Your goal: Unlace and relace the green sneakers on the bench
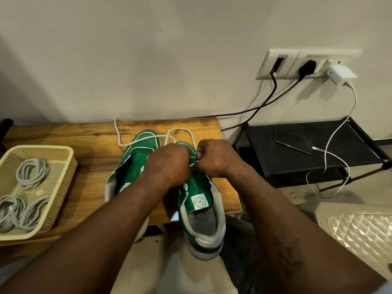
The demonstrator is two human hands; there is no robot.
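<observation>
Centrally, left hand (169,164) and right hand (214,158) curl together, pinching the white lace (180,129) over a green sneaker (199,200).

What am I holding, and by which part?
The left hand and right hand both grip the nearer green suede sneaker at its front eyelets, beside the white cord lace; the fingertips are hidden.

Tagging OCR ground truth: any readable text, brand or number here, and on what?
No text reads clearly.
nearer sneaker, tongue label: round emblem ringed with lettering, too small to read.
other sneaker, tongue patch: partly hidden, blurred.
charger, phone: no print visible.
</observation>
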